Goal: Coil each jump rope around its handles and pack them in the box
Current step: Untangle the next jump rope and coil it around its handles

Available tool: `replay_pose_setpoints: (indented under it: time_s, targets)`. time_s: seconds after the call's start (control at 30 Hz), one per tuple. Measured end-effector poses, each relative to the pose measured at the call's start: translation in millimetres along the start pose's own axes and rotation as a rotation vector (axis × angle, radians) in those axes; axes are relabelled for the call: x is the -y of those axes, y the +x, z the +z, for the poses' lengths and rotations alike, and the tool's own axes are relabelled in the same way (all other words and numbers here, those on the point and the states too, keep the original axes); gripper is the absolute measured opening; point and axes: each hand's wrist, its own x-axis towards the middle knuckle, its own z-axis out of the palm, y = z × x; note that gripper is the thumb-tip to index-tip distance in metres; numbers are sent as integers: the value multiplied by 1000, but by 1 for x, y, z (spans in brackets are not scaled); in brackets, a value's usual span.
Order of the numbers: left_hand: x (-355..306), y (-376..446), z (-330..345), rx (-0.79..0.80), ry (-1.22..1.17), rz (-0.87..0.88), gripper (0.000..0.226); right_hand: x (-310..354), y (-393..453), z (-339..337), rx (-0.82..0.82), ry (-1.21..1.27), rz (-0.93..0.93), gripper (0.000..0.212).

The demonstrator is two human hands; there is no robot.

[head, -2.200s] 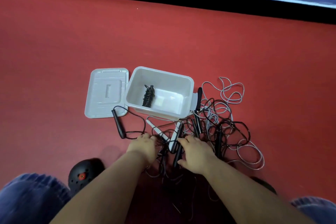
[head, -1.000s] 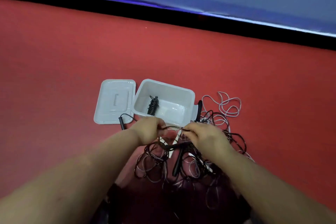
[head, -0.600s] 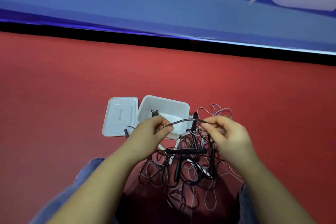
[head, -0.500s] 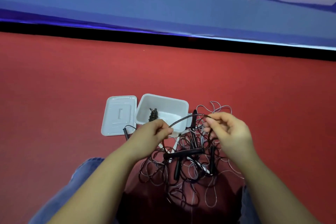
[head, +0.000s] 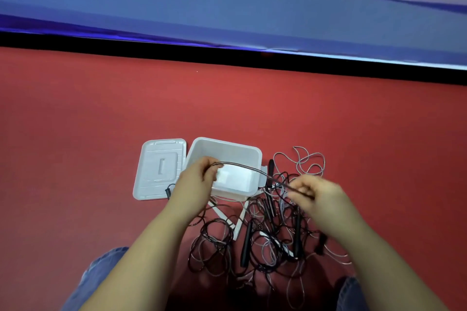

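Your left hand [head: 195, 179] is closed in a pinch on one dark rope strand [head: 242, 166], thumb against fingers, raised in front of the near-left part of the box. Your right hand [head: 317, 197] is motion-blurred; its fingers are curled around the other end of that same strand, though how firm the hold is cannot be told. The strand spans between your two hands in a shallow arc, crossing over the box's right near corner.

Box [head: 227, 145]: one, white plastic, rectangular with rounded corners, open, standing on the floor. Your left hand covers part of its inside; the visible part of the bottom looks glossy. Lid [head: 158, 168]: one, white plastic, flat with ribbed edges and a small raised slot at centre, lying just beside the box's left wall.

Rope pile [head: 260, 240]: tangled on the floor at the box's near and right sides, between your forearms. Cords are thin and round, some black, some pale grey; the count of ropes cannot be told from the tangle. Handles: at least four slim black ones [head: 246, 243] and two white ones [head: 221, 213] can be seen. One more black handle tip [head: 167, 191] sits at the lid's near right corner.

Floor [head: 75, 121]: red, matte, finely textured. Blue denim knees show at the lower left [head: 101, 267] and lower right.
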Motion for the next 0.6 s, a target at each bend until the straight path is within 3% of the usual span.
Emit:
replay_pose_setpoints:
  time_s: [0.1, 0.17, 0.27, 0.37, 0.47, 0.53, 0.6]
  targets:
    - [0, 1, 2, -73, -76, -69, 23, -5, 0, 8, 108, -64, 38, 27]
    - [-2, -3, 9, -22, -72, -102, 19, 2, 3, 12, 80, 224, 98, 22]
    - [-5, -12, 31, 125, 102, -45, 43, 20, 6, 20, 62, 809, 284, 10]
    - [-17, -26, 48, 334, -1, -53, 54, 31, 8, 24, 71, 1258, 438, 6]
    - [-27, -34, 54, 564, -129, -83, 54, 33, 12, 23, 4, 1521, 503, 10]
    - [-26, -35, 54, 582, -110, -19, 57, 31, 15, 19, -65, 1608, 517, 11]
    - [-26, -32, 54, 529, -76, 31, 35, 27, 17, 13, -77, 1601, 494, 8]
